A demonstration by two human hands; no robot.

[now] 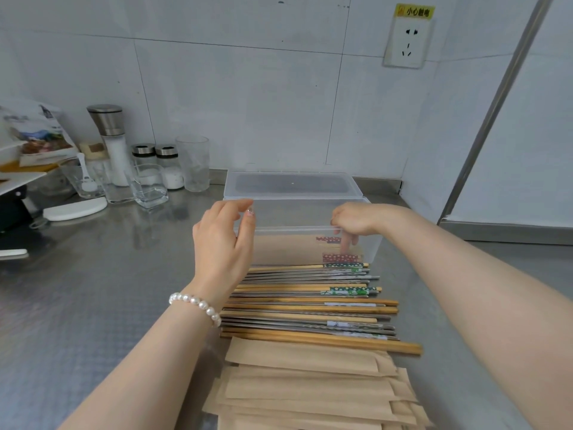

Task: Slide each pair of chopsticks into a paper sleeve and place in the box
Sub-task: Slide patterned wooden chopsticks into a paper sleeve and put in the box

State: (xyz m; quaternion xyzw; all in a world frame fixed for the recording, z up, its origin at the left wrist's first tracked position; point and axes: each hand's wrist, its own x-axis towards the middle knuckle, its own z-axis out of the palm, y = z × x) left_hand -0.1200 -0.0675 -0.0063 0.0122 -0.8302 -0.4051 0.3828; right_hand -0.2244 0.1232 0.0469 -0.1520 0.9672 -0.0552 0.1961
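Observation:
A clear plastic box stands on the steel counter with its lid folded back behind it. Sleeved chopsticks lie inside, their patterned ends at the right. My right hand reaches over the box's right end, fingers pointing down into it and touching a sleeved pair. My left hand hovers at the box's left end, fingers relaxed, holding nothing. Loose wooden and metal chopsticks lie in a row in front of the box. A stack of brown paper sleeves lies nearest me.
Glasses, shakers and a salt grinder stand at the back left by the tiled wall. A white lid-like piece lies on the counter. A wall socket is at upper right, beside a steel post.

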